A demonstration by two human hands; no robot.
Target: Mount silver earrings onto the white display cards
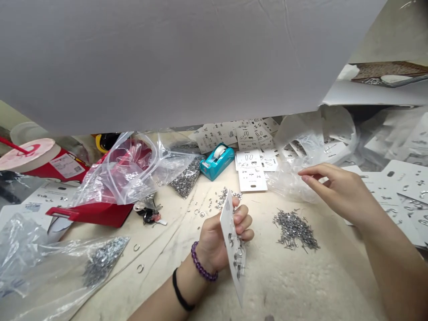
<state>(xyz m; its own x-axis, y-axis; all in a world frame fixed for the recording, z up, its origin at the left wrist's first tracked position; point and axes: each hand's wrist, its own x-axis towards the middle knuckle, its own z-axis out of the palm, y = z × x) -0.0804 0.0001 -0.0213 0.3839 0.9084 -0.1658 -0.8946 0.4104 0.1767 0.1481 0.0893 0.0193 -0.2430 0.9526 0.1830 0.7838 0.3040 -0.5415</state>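
My left hand point(214, 240) is closed around a white earring card point(230, 243), held upright and turned nearly edge-on. Several small metal earrings show on the card's face. My right hand point(337, 187) is raised at the right, thumb and index fingertips almost together in a pinch. Whether a tiny piece sits between them I cannot make out. Below and left of that hand lies a pile of metal earring studs point(296, 229). Behind the held card is a small heap of silvery earring backs point(227, 196).
A teal tape dispenser point(217, 161) stands beside stacked earring cards point(253, 179). Clear bags point(107, 263) of metal parts, a red dustpan point(110, 216) and a red cup point(50, 160) are at left. More cards point(408, 178) lie right. A large white panel point(183, 62) overhangs the back.
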